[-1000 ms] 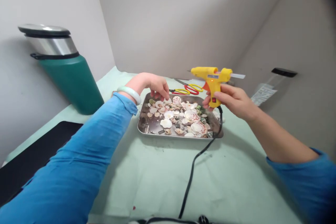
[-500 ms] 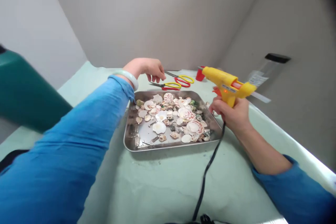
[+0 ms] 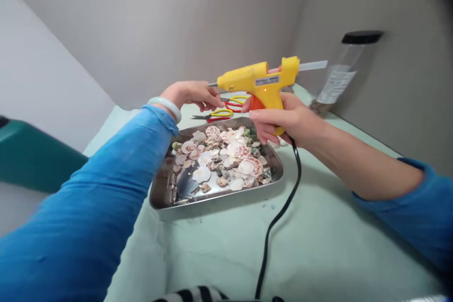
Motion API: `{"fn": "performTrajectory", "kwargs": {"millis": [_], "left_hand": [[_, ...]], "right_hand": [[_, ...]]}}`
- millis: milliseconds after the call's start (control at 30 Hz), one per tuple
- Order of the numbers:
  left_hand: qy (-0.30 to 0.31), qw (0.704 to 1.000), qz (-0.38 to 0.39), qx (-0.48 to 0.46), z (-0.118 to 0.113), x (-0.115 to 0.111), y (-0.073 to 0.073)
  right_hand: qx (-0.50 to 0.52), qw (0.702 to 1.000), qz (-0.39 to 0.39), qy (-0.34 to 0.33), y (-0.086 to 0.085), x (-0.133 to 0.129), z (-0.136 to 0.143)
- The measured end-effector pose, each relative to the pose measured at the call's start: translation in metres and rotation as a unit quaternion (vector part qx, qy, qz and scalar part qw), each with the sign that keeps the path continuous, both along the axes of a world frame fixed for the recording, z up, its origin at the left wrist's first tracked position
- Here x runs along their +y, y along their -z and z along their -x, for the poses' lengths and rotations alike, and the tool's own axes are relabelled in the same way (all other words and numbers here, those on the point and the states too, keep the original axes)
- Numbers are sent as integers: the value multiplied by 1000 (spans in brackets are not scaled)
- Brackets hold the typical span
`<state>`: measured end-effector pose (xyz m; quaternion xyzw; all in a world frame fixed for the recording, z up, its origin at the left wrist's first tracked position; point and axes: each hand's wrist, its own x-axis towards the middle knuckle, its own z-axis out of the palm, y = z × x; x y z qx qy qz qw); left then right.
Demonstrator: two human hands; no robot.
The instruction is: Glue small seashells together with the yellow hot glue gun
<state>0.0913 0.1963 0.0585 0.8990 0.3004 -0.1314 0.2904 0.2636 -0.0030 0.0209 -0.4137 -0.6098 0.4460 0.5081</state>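
Note:
My right hand (image 3: 283, 120) is wrapped round the handle of a yellow hot glue gun (image 3: 244, 76), with fingers at its orange trigger (image 3: 256, 103). A glue stick (image 3: 313, 65) pokes out of the gun's back, and a small light glows on its side. The metal nozzle points left and appears close to my left hand (image 3: 200, 94), though whether they touch I cannot tell. That hand's fingers are curled together beyond the tray; whatever they may pinch is hidden. Below both hands lies a metal tray (image 3: 215, 203) with many seashells (image 3: 201, 174), some scalloped and some spiral.
Two pairs of scissors with red and yellow handles (image 3: 222, 113) lie behind the tray. A clear jar (image 3: 336, 82) with a black lid stands at the right. The gun's black cord (image 3: 271, 229) runs down the green-covered table (image 3: 219, 255). A dark green object (image 3: 35, 155) is at left.
My right hand has brought the glue gun leftward, its nozzle now near my left hand. The head view has shifted, so the tray sits a little further left and turned.

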Motion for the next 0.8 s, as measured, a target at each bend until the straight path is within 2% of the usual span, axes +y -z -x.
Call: {"fn": "performTrajectory", "kwargs": {"millis": [33, 67, 167, 267, 367, 467, 633, 733, 800], "left_hand": [[-37, 998, -8, -40, 8, -11, -5], [-49, 998, -1, -31, 17, -22, -9], [-50, 997, 37, 52, 42, -57, -14], [-67, 988, 58, 126, 56, -85, -5], [-64, 982, 37, 174, 61, -100, 12], [-19, 983, -4, 181, 57, -102, 30], [108, 961, -16, 254, 27, -88, 41], [137, 950, 2, 279, 12, -85, 41], [139, 959, 11, 248, 11, -84, 40]], "right_hand": [[-12, 1000, 4, 0, -2, 2, 2], [-19, 1000, 3, 2, -3, 4, 4], [-21, 1000, 12, 9, 3, 5, 9], [-56, 997, 49, -7, 17, 4, 8], [-101, 993, 64, -23, 28, 1, 8], [-120, 991, 52, 2, 33, -8, 8], [-76, 984, -4, 159, 32, -25, 18], [-92, 983, -17, 161, 27, -22, 29], [-83, 985, -11, 152, 23, -17, 34]]}}
